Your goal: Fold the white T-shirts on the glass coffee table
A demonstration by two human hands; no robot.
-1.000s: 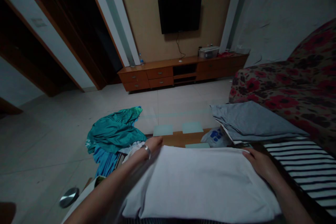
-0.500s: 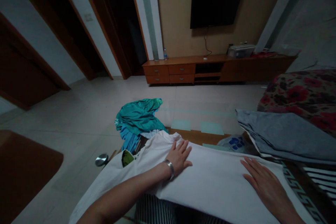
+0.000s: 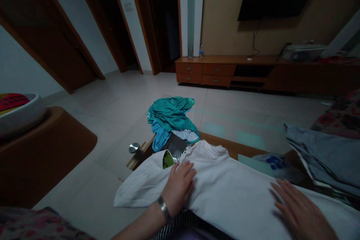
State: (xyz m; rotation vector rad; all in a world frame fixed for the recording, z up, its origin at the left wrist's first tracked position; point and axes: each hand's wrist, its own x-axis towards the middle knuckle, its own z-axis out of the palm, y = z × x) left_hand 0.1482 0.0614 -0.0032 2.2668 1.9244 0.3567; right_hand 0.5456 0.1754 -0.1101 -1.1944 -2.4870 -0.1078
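A white T-shirt lies spread across a low table in front of me, its collar pointing away and one sleeve hanging off to the left. My left hand, a silver bracelet on the wrist, rests flat on the shirt near that sleeve with fingers stretched out. My right hand lies flat on the shirt at the lower right, fingers apart. Neither hand holds anything. A striped cloth shows under the shirt's near edge.
A teal and blue clothes heap sits at the table's far left corner. Folded grey cloth lies to the right, near a plastic bag. A wooden TV cabinet lines the far wall. A brown side table with a bowl stands left.
My view has swung left. My left hand slid down and toward me along the shirt's left side, and my right hand moved lower right, both staying flat on the cloth.
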